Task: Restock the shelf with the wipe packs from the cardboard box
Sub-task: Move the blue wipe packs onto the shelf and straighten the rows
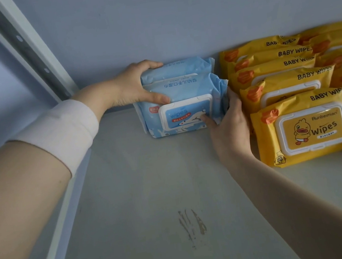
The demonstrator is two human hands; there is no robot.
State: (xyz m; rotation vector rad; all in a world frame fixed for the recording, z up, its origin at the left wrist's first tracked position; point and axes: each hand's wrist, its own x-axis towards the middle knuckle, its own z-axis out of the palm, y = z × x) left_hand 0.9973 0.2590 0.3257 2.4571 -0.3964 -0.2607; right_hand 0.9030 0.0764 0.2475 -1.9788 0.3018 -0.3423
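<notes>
Two hands on the stock, both engaged. Nearest the camera: bare grey shelf (pixel 151 187) with a brown scuff mark (pixel 192 225). Both forearms reach in over it, the left in a white sleeve (pixel 60 131).

Right hand (pixel 229 125): thumb pressed on the front lid, fingers tucked round the right end of the blue wipe packs (pixel 183 97), in the gap beside the yellow packs (pixel 301 128).

Left hand (pixel 135 86), further in: fingers curled over the top left corner, thumb on the front face, holding the bundle.

The blue wipe packs, at least two, stand on edge well back on the shelf with lids facing out. Their long axis runs left to right along the back wall (pixel 172 19), so the hands clasp opposite ends.

Judgement: next comes squaring the bundle back toward the wall, level with the yellow rows. The right hand's fingers risk being pinched there.

Upright (pixel 29 52) at far left. Cardboard box not in view.
</notes>
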